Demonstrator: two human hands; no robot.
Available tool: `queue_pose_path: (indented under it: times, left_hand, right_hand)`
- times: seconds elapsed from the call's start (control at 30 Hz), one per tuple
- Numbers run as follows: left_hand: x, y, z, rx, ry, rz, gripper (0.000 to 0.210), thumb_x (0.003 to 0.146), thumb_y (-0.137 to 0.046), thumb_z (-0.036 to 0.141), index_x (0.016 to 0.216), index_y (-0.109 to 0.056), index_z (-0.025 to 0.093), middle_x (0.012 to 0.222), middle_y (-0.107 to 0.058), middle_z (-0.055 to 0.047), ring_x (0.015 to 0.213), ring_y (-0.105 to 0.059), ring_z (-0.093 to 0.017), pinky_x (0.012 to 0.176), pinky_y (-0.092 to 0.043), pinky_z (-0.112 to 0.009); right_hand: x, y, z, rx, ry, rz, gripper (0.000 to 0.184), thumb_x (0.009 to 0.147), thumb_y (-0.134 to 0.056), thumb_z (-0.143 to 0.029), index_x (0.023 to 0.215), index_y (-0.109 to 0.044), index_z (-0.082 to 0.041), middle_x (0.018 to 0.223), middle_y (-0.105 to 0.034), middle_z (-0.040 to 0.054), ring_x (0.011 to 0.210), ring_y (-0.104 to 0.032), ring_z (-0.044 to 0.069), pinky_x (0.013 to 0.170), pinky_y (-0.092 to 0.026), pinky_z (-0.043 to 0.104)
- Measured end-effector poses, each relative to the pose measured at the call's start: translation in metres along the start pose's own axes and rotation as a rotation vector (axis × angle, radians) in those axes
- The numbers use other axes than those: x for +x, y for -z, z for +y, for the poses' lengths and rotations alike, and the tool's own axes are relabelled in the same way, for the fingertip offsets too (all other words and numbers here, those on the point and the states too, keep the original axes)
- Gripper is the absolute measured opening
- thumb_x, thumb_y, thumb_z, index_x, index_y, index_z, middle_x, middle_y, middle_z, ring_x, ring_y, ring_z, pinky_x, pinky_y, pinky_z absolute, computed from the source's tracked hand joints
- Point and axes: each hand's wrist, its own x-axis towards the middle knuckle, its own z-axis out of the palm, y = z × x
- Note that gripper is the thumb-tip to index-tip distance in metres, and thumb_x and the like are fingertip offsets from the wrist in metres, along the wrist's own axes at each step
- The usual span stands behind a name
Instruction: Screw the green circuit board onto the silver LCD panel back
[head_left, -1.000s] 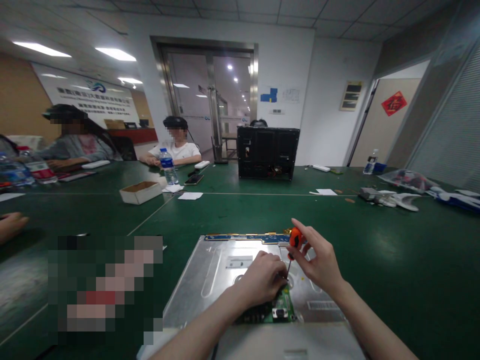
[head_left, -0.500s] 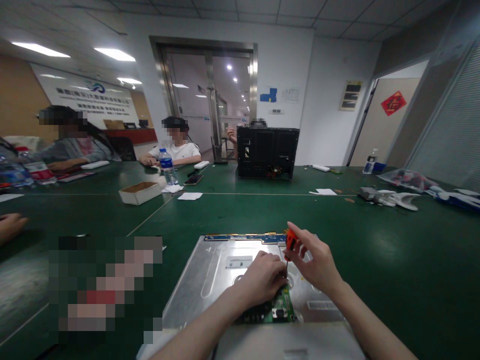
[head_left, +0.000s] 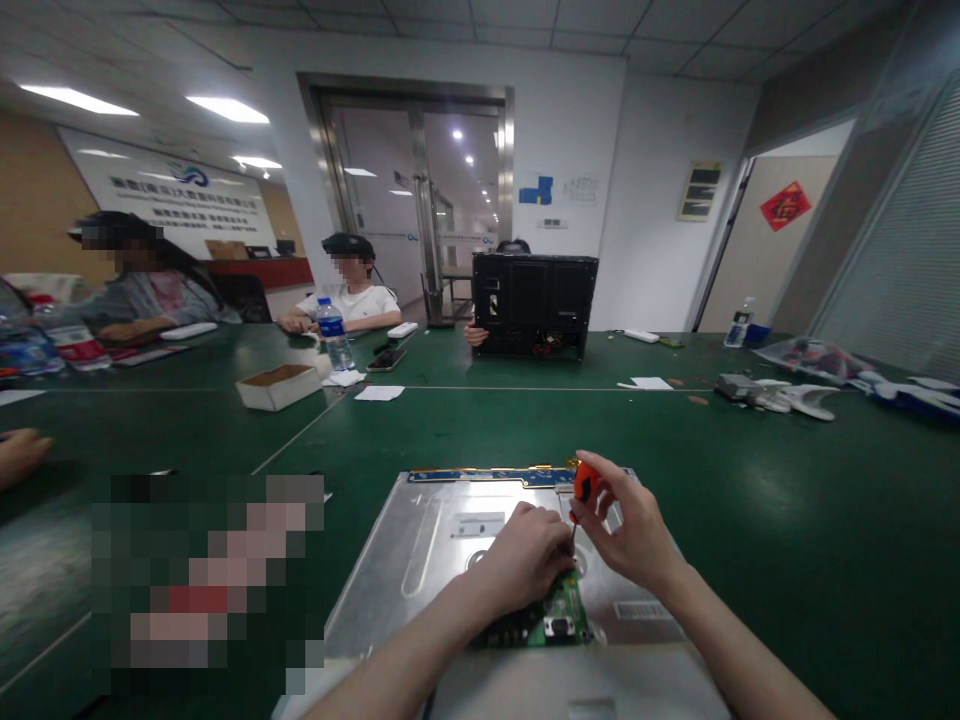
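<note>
In front of me lies a flat silver metal panel point(head_left: 405, 545) with a narrow blue circuit strip point(head_left: 480, 477) along its far edge. A green circuit board point(head_left: 562, 618) rests on the panel, partly covered by my left hand point(head_left: 525, 555). That hand's fingers are curled together at the board's far end, around the screwdriver's lower shaft; what they pinch there is hidden. My right hand point(head_left: 630, 525) grips the orange-and-black handle of a small screwdriver point(head_left: 585, 482) between thumb and fingers. The screwdriver stands nearly upright, with its tip out of sight by my left fingertips.
On the green table point(head_left: 787, 560) stand a black case point(head_left: 536, 305), an open white box point(head_left: 279, 388) and a water bottle point(head_left: 334, 335). White and grey parts point(head_left: 772, 393) lie at right. Co-workers sit across and at left; one person's hand point(head_left: 26, 455) shows at the left edge.
The screwdriver handle has turned slightly in my right fingers, and the right hand has shifted a little. Behind the black case, a co-worker's hand has dropped to its left edge.
</note>
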Motion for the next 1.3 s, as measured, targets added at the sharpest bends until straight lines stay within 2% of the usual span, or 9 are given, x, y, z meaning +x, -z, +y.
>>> queue_pose_path:
  times: [0.43, 0.57, 0.83, 1.07, 1.3]
  left_hand:
    - [0.0015, -0.0038, -0.0031, 0.022, -0.007, -0.011, 0.004, 0.089, -0.064, 0.017, 0.086, -0.066, 0.018, 0.09, -0.072, -0.003, 0.088, -0.066, -0.022, 0.079, -0.042, -0.033]
    - [0.0005, -0.0019, -0.0023, 0.007, -0.011, -0.013, 0.004, 0.088, -0.063, 0.016, 0.086, -0.065, 0.018, 0.095, -0.072, -0.004, 0.092, -0.066, -0.022, 0.08, -0.042, -0.033]
    - [-0.0016, 0.0016, 0.002, 0.021, 0.004, -0.007, 0.004, 0.087, -0.065, 0.015, 0.089, -0.066, 0.017, 0.092, -0.072, -0.004, 0.088, -0.065, -0.022, 0.078, -0.042, -0.032]
    - [-0.0007, 0.0005, 0.0008, 0.014, -0.013, -0.011, 0.006, 0.087, -0.062, 0.013, 0.09, -0.066, 0.017, 0.094, -0.071, -0.004, 0.09, -0.065, -0.022, 0.077, -0.042, -0.032]
    - [-0.0023, 0.0023, 0.0002, -0.004, -0.024, -0.003, 0.006, 0.085, -0.061, 0.013, 0.087, -0.063, 0.018, 0.095, -0.071, -0.005, 0.092, -0.064, -0.023, 0.077, -0.041, -0.032]
  right_hand:
    - [-0.0014, -0.0012, 0.0023, -0.011, -0.021, 0.004, 0.042, 0.092, -0.055, -0.018, 0.133, -0.043, -0.022, 0.078, -0.062, -0.0016, 0.051, -0.056, 0.009, 0.046, -0.048, 0.02]
    - [-0.001, -0.001, 0.0023, -0.037, -0.013, 0.008, 0.04, 0.093, -0.056, -0.021, 0.131, -0.044, -0.022, 0.073, -0.059, -0.0034, 0.048, -0.055, 0.009, 0.045, -0.046, 0.019]
    - [-0.0021, 0.0004, -0.0004, 0.019, -0.054, -0.039, 0.049, 0.089, -0.052, -0.015, 0.136, -0.038, -0.022, 0.078, -0.063, -0.0006, 0.052, -0.059, 0.011, 0.047, -0.049, 0.02]
    - [-0.0042, -0.0029, 0.0033, -0.025, -0.064, -0.008, 0.044, 0.091, -0.056, -0.019, 0.132, -0.04, -0.021, 0.068, -0.056, -0.0048, 0.048, -0.056, 0.011, 0.045, -0.047, 0.02]
    - [-0.0015, 0.0004, 0.0004, -0.037, -0.038, -0.023, 0.044, 0.091, -0.056, -0.02, 0.132, -0.04, -0.022, 0.072, -0.059, -0.0032, 0.048, -0.056, 0.011, 0.044, -0.046, 0.02]
